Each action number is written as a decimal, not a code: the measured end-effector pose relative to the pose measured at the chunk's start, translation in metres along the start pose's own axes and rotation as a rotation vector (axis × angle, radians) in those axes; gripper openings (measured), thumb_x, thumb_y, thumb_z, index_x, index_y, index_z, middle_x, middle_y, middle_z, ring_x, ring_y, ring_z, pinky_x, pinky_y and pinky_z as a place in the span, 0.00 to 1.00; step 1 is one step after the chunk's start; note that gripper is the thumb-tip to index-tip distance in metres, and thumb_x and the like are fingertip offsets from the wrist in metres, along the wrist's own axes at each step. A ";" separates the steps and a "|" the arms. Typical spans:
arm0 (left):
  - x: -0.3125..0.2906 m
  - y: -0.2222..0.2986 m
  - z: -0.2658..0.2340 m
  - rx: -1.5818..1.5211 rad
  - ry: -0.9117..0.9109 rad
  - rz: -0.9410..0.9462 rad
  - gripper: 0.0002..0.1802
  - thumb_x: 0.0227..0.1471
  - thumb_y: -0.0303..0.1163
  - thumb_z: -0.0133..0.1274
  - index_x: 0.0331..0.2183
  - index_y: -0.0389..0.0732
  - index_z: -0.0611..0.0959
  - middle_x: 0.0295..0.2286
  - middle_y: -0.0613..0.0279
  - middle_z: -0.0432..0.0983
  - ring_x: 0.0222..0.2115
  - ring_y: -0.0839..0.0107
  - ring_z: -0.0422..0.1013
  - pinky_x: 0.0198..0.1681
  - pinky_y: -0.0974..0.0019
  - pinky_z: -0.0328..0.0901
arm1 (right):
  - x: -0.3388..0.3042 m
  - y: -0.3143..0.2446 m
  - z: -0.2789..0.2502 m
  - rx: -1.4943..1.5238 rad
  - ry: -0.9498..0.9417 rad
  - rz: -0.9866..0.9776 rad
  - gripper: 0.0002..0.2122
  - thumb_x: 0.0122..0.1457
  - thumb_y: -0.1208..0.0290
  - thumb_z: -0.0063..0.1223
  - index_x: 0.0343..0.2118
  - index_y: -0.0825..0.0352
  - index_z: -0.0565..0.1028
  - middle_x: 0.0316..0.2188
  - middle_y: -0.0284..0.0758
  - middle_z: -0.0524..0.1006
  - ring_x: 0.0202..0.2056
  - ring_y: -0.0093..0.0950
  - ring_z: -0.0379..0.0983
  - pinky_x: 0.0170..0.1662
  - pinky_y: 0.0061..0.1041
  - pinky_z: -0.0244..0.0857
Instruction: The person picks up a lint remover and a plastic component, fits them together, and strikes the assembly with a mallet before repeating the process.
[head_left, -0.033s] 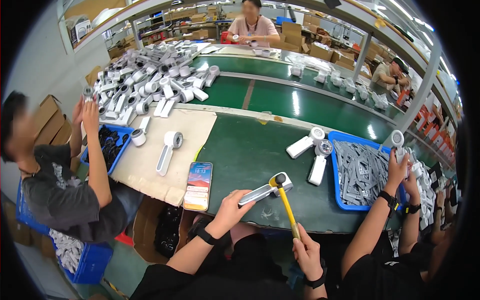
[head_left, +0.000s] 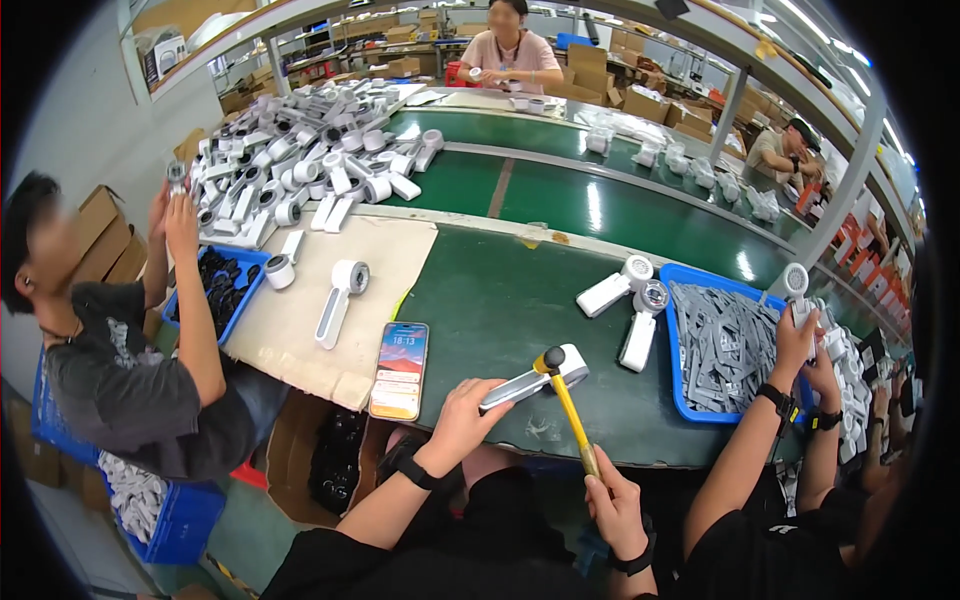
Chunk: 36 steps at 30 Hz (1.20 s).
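Note:
My left hand (head_left: 470,415) grips the handle of a white and grey handheld fan (head_left: 515,388), which lies on its side at the green table's near edge. Closed around the lower part of a hammer's shaft is my right hand (head_left: 618,505). That hammer (head_left: 572,415) has a yellow shaft and a small head with a dark face. Its head is over the fan, where the handle meets the round end; whether they touch I cannot tell. A smartphone (head_left: 398,370) with a lit screen lies left of my left hand.
Two white fans (head_left: 640,330) lie beside a blue tray (head_left: 690,412) of grey strips. Another fan (head_left: 340,300) rests on cardboard (head_left: 400,250) at left, before a large fan pile (head_left: 290,150). Co-workers sit left and right, holding fans (head_left: 797,285); others sit across the belt (head_left: 560,190).
The hammer's head has shifted slightly to the left over the fan. My left hand keeps its hold on the fan, and the view has moved a little.

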<state>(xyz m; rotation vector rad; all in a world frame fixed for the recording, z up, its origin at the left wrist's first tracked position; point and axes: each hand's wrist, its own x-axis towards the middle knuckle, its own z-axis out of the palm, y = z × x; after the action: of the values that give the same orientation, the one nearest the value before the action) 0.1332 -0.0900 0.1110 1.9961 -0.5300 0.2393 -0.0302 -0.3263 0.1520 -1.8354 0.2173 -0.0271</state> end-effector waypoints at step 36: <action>-0.020 -0.009 0.000 0.205 0.228 -0.009 0.16 0.41 0.37 0.69 0.34 0.43 0.86 0.28 0.64 0.72 0.38 0.61 0.68 0.40 0.59 0.61 | -0.005 -0.031 0.018 -0.483 -0.166 -0.379 0.23 0.64 0.79 0.47 0.62 0.72 0.66 0.21 0.27 0.71 0.21 0.15 0.66 0.27 0.16 0.62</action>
<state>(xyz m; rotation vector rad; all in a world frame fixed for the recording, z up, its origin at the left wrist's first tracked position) 0.1197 -0.0816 0.0965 2.1332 -0.3624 0.5264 -0.0291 -0.3006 0.1770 -2.3240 -0.2669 -0.0931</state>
